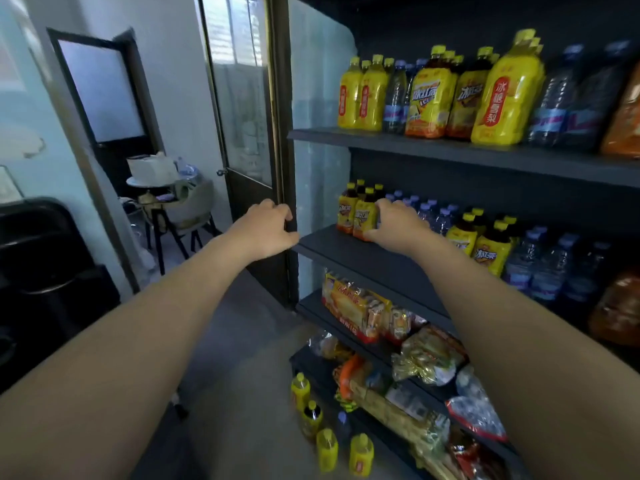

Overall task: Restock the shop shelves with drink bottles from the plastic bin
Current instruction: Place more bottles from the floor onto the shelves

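My right hand (pixel 396 223) reaches onto the middle shelf (pixel 332 251) and its fingers curl round an iced tea bottle (pixel 363 216) with a yellow cap, standing upright among others at the shelf's left end. My left hand (pixel 266 226) is at the shelf's left corner, fingers curled by the dark upright post; whether it grips the post is unclear. More yellow and orange drink bottles (pixel 431 98) and water bottles (pixel 554 98) fill the upper shelf. Several yellow-capped bottles (pixel 327 448) stand low on the floor; the plastic bin is not in view.
Snack packets (pixel 360 310) fill the lower shelves. A glass door (pixel 242 98) stands left of the shelf unit. Further left are a stool with clutter (pixel 162 188) and a black bin (pixel 45 271). Grey floor (pixel 225 341) lies between me and the shelves.
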Demonstrator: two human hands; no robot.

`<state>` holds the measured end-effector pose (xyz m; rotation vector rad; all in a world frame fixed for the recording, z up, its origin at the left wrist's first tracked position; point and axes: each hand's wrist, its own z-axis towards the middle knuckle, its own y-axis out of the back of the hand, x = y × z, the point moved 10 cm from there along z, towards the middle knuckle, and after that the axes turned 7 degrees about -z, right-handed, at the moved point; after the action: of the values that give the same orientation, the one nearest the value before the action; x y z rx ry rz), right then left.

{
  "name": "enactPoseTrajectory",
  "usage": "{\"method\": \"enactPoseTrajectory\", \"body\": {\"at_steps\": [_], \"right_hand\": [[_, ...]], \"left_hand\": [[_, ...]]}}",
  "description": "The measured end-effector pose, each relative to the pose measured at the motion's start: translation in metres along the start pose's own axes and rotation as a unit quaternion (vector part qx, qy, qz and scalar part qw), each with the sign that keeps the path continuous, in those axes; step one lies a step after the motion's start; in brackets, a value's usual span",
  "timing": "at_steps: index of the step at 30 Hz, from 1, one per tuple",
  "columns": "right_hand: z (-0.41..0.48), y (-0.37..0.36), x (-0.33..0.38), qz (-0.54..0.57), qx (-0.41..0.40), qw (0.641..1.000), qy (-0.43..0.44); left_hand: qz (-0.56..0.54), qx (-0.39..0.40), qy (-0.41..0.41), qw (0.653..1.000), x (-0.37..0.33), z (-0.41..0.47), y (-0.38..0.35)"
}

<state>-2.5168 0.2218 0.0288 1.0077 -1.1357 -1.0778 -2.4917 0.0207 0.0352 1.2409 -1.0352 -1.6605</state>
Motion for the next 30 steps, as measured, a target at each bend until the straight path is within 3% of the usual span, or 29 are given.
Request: {"method": "enactPoseTrajectory", "body": {"at_steps": [7,13,22,30], "right_hand": [[-0.027,-0.064,0.017,-0.026,0.044,0.998,0.021],[0.000,-0.134,0.008,-0.041,0.094,0.994,0.023],[0.068,-0.261,-0.025,-0.042,0.147,0.988,0.038],[0.071,-0.383,-0.058,-0.044,0.200,0.979,0.018]], "left_hand": [[-0.019,0.012,0.020,1.000,0.022,-0.035,-0.039],[-0.008,0.049,0.042,0.998,0.045,-0.011,-0.107],[0.014,0.075,0.076,0.994,0.083,0.049,-0.232],[-0.003,0.112,0.089,0.990,0.120,0.059,-0.347]]}}
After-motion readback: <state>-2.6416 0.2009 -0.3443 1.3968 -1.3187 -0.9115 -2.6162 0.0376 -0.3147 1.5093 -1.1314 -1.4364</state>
